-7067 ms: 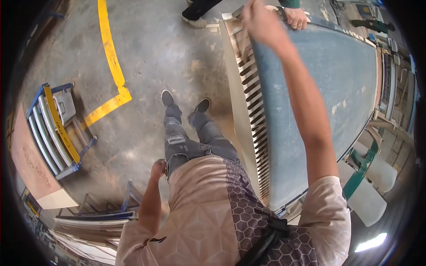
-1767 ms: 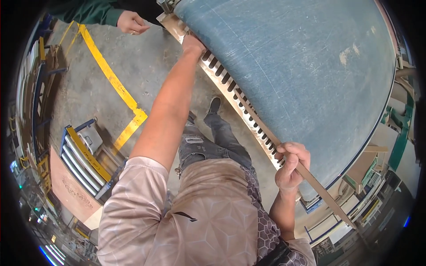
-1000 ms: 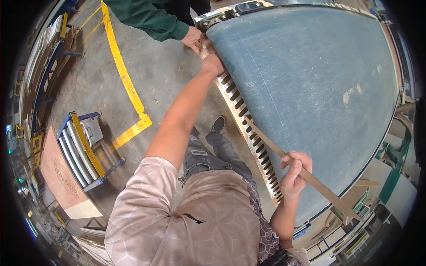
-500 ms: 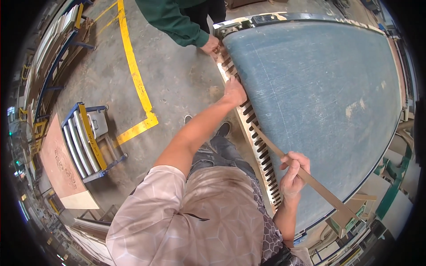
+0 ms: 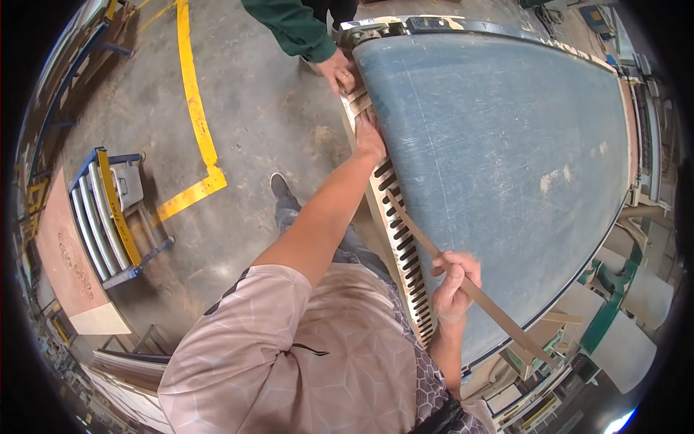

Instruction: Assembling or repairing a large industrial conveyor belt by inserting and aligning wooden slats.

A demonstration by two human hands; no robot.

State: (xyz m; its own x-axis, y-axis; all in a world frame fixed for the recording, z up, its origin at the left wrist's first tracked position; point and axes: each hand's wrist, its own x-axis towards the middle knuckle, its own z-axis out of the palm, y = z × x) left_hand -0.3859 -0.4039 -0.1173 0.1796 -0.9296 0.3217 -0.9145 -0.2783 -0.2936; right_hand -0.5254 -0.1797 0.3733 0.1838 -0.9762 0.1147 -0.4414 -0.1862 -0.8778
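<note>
My right hand (image 5: 455, 286) is closed round a long, thin brown strip (image 5: 499, 315), fingers and thumb wrapped over it. The strip slants across the belt's near edge, its far end over a slotted pale rail (image 5: 406, 262) and its other end beyond the belt's right side. My left arm stretches forward, and my left hand (image 5: 369, 139) rests at the rail's far part, by the belt edge. Its fingertips are partly hidden among short pale strips (image 5: 359, 103). Just beyond, a co-worker's hand (image 5: 337, 71) in a green sleeve touches the rail's far corner.
A wide, scuffed blue-grey belt (image 5: 499, 166) fills the right side. On the left stands a roller cart (image 5: 108, 217) with a yellow side, near a yellow floor line (image 5: 194, 108). Racked boards (image 5: 72, 79) line the far left. Green machine parts (image 5: 611, 318) lie at the right.
My left hand has moved forward along the rail toward the co-worker's hand. The view has shifted, and one foot now shows farther left. My right hand keeps its hold on the strip.
</note>
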